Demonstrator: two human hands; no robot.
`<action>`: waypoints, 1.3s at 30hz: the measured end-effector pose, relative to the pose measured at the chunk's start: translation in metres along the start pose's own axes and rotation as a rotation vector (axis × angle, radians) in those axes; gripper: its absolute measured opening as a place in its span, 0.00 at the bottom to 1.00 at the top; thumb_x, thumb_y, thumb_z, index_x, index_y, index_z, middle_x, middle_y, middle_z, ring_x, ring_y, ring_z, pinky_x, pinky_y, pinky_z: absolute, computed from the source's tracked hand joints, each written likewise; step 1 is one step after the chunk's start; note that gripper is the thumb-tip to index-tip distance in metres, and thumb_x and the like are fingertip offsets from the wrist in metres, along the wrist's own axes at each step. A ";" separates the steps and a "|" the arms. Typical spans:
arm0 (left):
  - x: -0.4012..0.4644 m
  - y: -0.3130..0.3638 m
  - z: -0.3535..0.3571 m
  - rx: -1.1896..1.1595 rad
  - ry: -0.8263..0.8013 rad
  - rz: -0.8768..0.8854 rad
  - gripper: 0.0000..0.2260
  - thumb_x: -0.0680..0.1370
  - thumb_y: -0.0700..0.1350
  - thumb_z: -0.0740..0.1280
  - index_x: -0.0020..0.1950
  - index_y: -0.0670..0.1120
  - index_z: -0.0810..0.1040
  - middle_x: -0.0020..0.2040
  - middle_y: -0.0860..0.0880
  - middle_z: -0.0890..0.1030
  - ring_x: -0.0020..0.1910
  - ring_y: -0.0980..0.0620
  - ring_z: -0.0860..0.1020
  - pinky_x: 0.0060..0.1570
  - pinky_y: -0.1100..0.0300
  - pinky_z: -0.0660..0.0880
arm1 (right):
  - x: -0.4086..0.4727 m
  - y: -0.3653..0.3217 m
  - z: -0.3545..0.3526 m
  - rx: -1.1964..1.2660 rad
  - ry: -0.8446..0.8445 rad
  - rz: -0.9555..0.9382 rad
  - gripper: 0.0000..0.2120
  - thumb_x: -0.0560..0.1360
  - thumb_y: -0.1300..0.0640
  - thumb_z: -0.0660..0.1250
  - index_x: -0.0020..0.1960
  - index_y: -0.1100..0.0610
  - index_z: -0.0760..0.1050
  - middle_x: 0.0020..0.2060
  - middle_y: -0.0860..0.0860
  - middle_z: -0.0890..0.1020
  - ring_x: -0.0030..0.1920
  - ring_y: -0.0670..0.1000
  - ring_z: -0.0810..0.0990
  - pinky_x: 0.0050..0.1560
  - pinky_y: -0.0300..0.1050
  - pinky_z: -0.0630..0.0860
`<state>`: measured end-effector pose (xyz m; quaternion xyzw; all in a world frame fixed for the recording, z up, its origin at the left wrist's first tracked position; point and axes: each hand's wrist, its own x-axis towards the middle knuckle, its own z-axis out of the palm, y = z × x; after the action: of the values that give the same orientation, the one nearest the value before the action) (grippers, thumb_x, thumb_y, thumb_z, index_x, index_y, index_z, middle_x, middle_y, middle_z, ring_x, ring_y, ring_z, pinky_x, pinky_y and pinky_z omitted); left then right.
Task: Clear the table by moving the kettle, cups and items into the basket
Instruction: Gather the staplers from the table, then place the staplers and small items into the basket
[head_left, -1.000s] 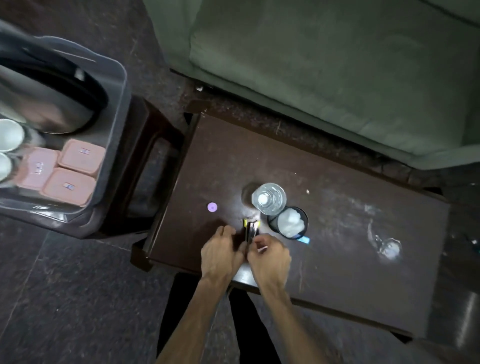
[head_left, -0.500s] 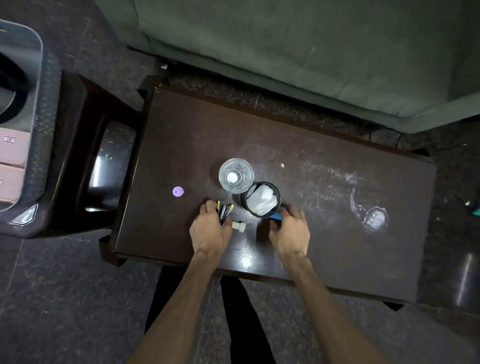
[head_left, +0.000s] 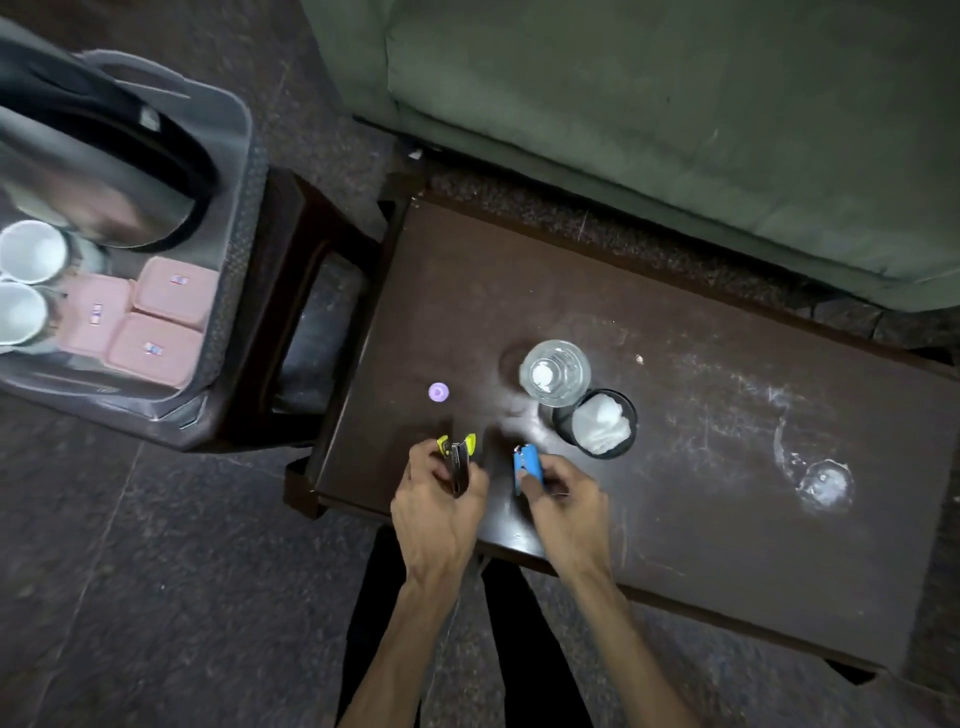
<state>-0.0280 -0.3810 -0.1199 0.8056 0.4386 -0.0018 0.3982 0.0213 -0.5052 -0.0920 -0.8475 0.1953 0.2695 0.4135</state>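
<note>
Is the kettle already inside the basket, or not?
Inside: the kettle sits within the basket walls, beside two white cups.

— What's around the place?
— A dark speckled stone floor (head_left: 156, 597), with a green sofa (head_left: 675, 130) along the far side.
— And the furniture?
— A dark wooden tabletop (head_left: 701, 467), scuffed with white marks, and a dark stool (head_left: 291, 291) just left of it.

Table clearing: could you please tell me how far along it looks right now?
Mostly done: the kettle, two cups and pink boxes sit in the basket. In hand: the left hand holds a yellow-tipped tool, the right hand a blue item. Left on the table: a glass, a black cup, a purple cap.
</note>
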 end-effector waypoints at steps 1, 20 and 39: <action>0.003 0.000 -0.010 -0.030 0.030 -0.020 0.17 0.69 0.51 0.76 0.54 0.54 0.75 0.35 0.55 0.77 0.36 0.52 0.79 0.41 0.53 0.76 | -0.003 -0.013 0.010 0.049 -0.037 -0.030 0.05 0.75 0.59 0.75 0.49 0.51 0.85 0.38 0.44 0.87 0.39 0.43 0.84 0.43 0.37 0.79; 0.191 -0.018 -0.233 -0.119 0.494 -0.220 0.21 0.70 0.61 0.72 0.58 0.53 0.82 0.42 0.50 0.87 0.46 0.47 0.85 0.53 0.49 0.81 | -0.023 -0.271 0.238 -0.219 -0.327 -0.568 0.10 0.74 0.55 0.69 0.55 0.50 0.82 0.47 0.46 0.88 0.51 0.52 0.85 0.58 0.51 0.79; 0.204 -0.050 -0.234 0.303 0.385 -0.053 0.25 0.71 0.54 0.66 0.64 0.44 0.81 0.52 0.40 0.81 0.54 0.37 0.76 0.53 0.46 0.64 | -0.014 -0.254 0.246 -0.405 -0.090 -0.817 0.10 0.74 0.58 0.71 0.54 0.54 0.86 0.50 0.49 0.85 0.52 0.55 0.78 0.56 0.52 0.73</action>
<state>-0.0193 -0.0717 -0.0637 0.8299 0.5220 0.0758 0.1817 0.0784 -0.1573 -0.0583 -0.9063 -0.2299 0.1534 0.3198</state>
